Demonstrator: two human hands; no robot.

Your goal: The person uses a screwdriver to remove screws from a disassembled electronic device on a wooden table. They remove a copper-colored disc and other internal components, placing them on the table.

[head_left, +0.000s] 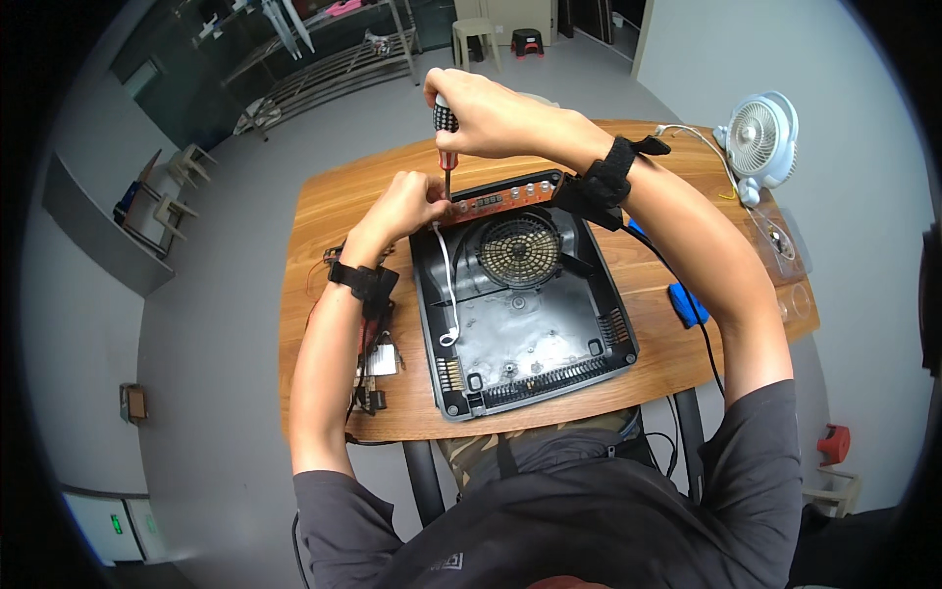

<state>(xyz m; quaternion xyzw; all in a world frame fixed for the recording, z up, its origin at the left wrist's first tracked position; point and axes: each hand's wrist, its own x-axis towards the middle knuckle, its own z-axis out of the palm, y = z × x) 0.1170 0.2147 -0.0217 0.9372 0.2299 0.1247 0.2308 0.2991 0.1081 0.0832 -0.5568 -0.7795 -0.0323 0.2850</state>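
Note:
My right hand [481, 113] is wrapped round the handle of a screwdriver [447, 162], which stands nearly upright with its shaft pointing down. Its tip is hidden by the fingers of my left hand [412, 206], pinched together at the left end of a narrow orange circuit board [496, 202]. Whatever those fingers hold is too small to make out. The board lies along the far edge of a black plastic appliance housing [510, 339], open side up. Inside it are a round fan grille [519, 251] and a white cable [450, 285] running from near the board.
The wooden table [334, 211] carries electronic parts and wires [378, 358] left of the housing. A blue item [687, 304] lies on the right, near a small pale fan [760, 137] and a clear tray [785, 250]. Stools [477, 39] and a metal rack [334, 74] stand beyond.

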